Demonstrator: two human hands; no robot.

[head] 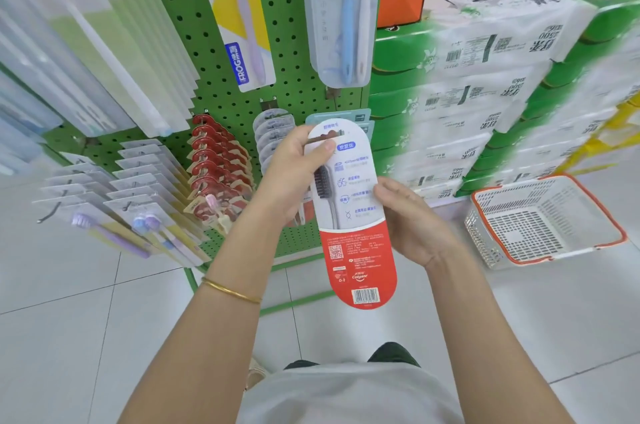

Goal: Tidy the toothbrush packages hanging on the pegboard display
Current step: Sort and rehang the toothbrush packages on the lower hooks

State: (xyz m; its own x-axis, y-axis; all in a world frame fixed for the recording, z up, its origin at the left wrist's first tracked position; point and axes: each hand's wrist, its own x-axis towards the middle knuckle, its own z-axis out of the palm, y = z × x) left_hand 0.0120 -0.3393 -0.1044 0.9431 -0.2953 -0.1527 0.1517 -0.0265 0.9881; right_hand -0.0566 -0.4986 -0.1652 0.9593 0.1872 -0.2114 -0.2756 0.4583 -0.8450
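A long oval toothbrush package, white above and red below, is held upright in front of the green pegboard, back side toward me. My left hand grips its upper left edge with the thumb across the front. My right hand holds its right edge with curled fingers. Behind it hang rows of packages: red ones, clear-topped ones and teal ones.
White carded toothbrushes hang at lower left, and larger packs hang higher up. Stacked green and white tissue cartons stand to the right. An orange-rimmed white basket sits on the tiled floor.
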